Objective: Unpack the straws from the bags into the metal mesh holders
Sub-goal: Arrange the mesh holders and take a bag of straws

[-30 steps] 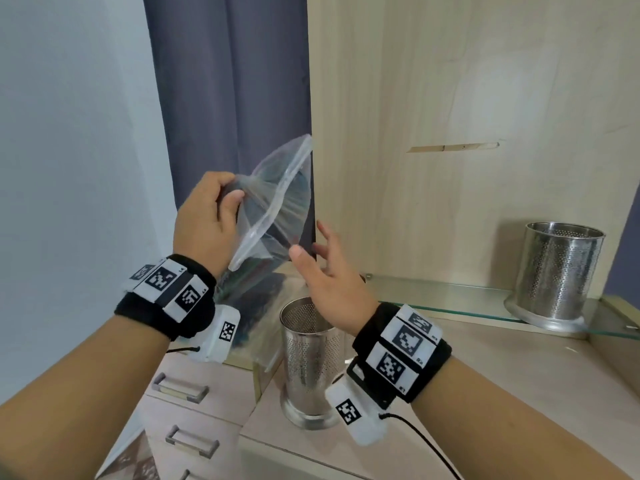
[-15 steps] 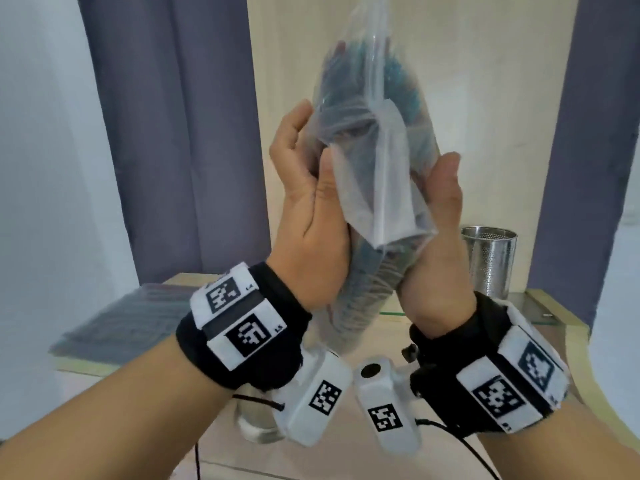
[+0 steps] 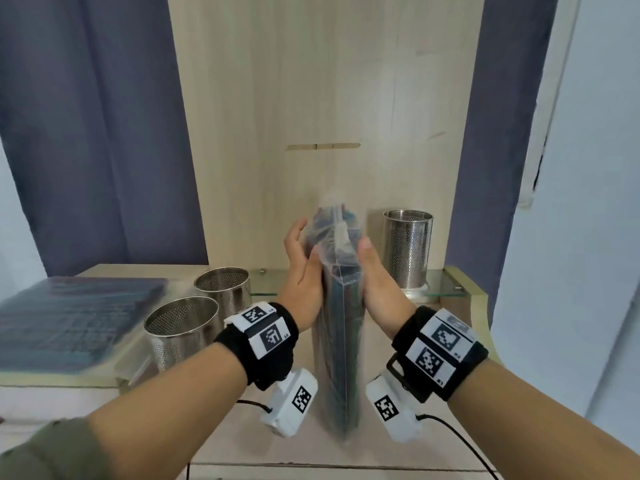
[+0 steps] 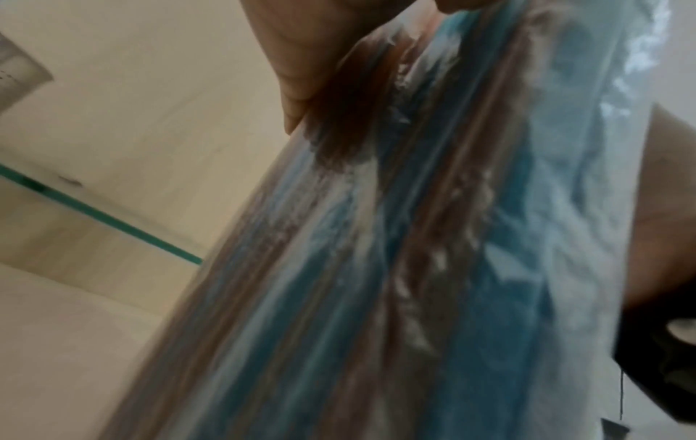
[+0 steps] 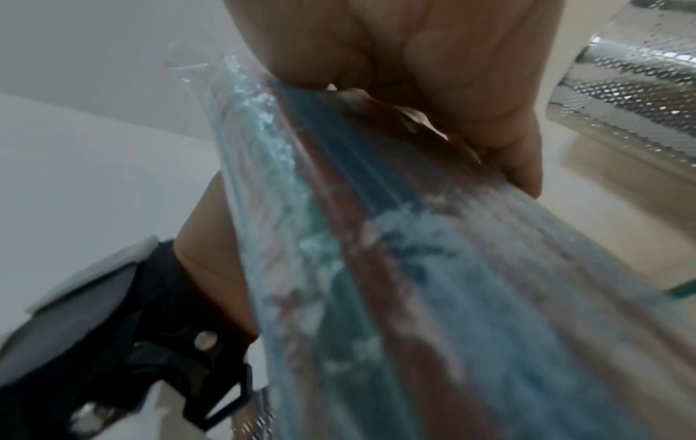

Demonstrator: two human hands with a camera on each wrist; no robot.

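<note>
Currently: bag (image 3: 337,341) upright at centre frame, straws (image 4: 433,268) inside, left hand (image 3: 301,268) and right hand (image 3: 375,275) clasping its upper sides. Best to keep squeeze even, settle straws downward, then open the folded top.

Motion blur smears the straw bag (image 3: 341,341) in every view; its lower end and the stacked bags (image 3: 76,320) are indistinct.

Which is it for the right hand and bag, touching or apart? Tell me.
Touching. Right wrist view shows the right hand pressed onto the bag plastic.
</note>
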